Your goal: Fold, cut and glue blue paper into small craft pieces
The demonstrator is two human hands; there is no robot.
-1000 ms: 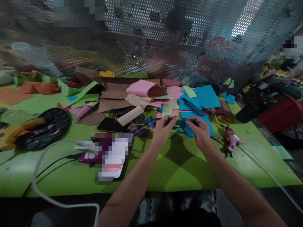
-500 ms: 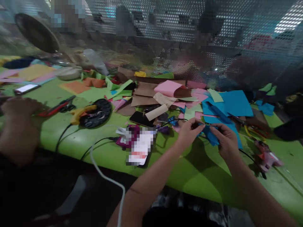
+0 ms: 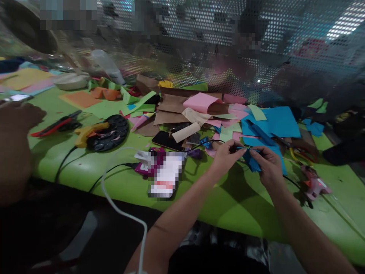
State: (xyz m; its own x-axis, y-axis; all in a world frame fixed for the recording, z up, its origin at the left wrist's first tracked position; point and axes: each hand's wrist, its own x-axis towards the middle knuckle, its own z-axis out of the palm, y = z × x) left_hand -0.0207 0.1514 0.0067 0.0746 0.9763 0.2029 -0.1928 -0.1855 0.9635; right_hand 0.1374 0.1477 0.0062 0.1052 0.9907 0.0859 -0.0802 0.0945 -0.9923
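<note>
Between my two hands is a small folded piece of blue paper (image 3: 252, 163), held just above the green table. My left hand (image 3: 229, 155) pinches its left edge with thumb and fingertips. On the other side, my right hand (image 3: 268, 161) grips it, the thumb along its top edge. Part of the piece is hidden behind my fingers. Larger blue sheets (image 3: 282, 121) lie right behind my hands. Scissors with yellow and orange handles (image 3: 302, 154) rest to the right, and a pink glue gun (image 3: 316, 184) lies nearer the edge.
A lit phone (image 3: 167, 175) sits left of my forearm, by a purple packet (image 3: 148, 161). A yellow glue gun (image 3: 89, 133) rests on a black round tray (image 3: 114, 137). Pink paper (image 3: 202, 102) and brown scraps pile behind. Another person's hand (image 3: 21, 118) is at the far left.
The view has shifted slightly, so the table's things sit a little further left. Both hands keep hold of the blue paper. At the far left, the other person's hand has moved up near a phone.
</note>
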